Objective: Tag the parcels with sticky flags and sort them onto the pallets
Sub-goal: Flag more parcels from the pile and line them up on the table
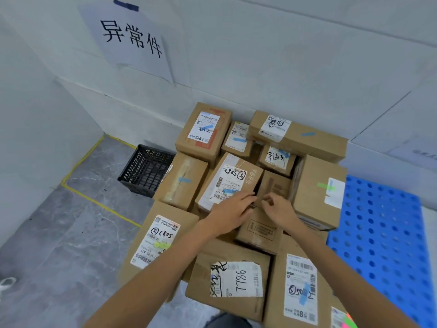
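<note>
Nearest the camera, a parcel marked 7786 (236,279) is seen lying between the two forearms, with a blue-flagged parcel (300,292) close against its right edge. Beyond them the left grip (230,215) is laid flat, fingers nearly straight, on the near edge of a tilted parcel (227,181). A blue flag (230,191) on that parcel's white label is partly covered by the fingertips. The right grip (280,210) is held just beside the left one, fingers curled toward the thumb at the near edge of a small brown parcel (274,185); whether anything is pinched cannot be told. Just right of the right grip a taller parcel (314,202) is stood, with a green flag (326,186) stuck across its label edge. Further right, the blue pallet (383,233) is seen bare along the edge of the stack. Left of the left grip, a yellow-flagged parcel (156,240) forms the stack's outer edge. Past it the grey floor (59,233) is bounded by a yellow tape line (94,202). A black crate (146,171) is set near the wall, ahead and left of the left grip.
</note>
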A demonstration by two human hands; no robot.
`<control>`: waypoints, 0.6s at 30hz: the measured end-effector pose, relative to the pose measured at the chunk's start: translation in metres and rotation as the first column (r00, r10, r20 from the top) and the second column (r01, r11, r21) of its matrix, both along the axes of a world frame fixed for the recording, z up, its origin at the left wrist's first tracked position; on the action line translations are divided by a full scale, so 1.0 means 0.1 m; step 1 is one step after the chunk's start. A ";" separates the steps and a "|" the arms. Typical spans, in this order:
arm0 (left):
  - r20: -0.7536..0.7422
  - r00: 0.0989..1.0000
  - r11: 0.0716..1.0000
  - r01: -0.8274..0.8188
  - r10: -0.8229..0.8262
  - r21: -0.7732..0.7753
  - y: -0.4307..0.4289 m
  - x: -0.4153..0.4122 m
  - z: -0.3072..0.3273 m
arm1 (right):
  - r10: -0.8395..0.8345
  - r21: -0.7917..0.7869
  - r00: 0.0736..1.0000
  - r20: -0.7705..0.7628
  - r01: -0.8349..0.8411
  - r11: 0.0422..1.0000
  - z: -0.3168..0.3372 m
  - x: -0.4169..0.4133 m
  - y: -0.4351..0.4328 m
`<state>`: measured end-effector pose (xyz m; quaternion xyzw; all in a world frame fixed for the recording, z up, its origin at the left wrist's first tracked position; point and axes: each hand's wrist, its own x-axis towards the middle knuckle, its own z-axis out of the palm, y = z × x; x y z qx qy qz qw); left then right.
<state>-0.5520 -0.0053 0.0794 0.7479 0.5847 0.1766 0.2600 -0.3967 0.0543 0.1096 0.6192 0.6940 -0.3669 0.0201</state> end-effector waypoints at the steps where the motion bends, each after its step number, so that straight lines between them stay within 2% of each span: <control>1: -0.012 1.000 1.000 -0.016 0.016 -0.017 -0.02 0.01 -0.05 | 0.094 0.022 0.995 0.034 -0.095 0.995 0.00 0.06 -0.06; 4: -0.016 0.999 0.998 -0.048 0.047 -0.037 -0.05 -0.02 -0.10 | 0.381 -0.026 0.911 0.158 -0.382 0.924 -0.01 0.22 -0.30; 6: -0.022 0.999 0.999 -0.036 0.036 -0.008 -0.05 -0.02 -0.09 | 0.467 -0.062 0.868 0.165 -0.464 0.884 -0.03 0.28 -0.40; 7: -0.019 0.999 0.999 -0.041 0.041 -0.001 -0.04 -0.02 -0.08 | 0.459 -0.058 0.878 0.135 -0.456 0.888 -0.05 0.29 -0.41; 10: 0.009 0.999 0.999 -0.054 0.054 -0.006 -0.04 0.04 -0.04 | 0.314 -0.031 0.950 -0.005 -0.314 0.949 -0.06 0.32 -0.42; 13: 0.049 0.996 0.997 -0.078 0.079 -0.022 -0.08 0.12 -0.01 | 0.233 0.015 0.971 -0.052 -0.233 0.972 -0.06 0.39 -0.51; 16: 0.089 0.983 0.984 -0.152 0.161 -0.092 -0.06 0.17 0.01 | 0.015 0.065 0.989 -0.150 -0.005 0.998 -0.05 0.45 -0.61; 18: 0.086 0.977 0.973 -0.181 0.194 -0.145 -0.03 0.21 0.04 | -0.046 0.048 0.986 -0.162 0.055 0.997 -0.05 0.47 -0.61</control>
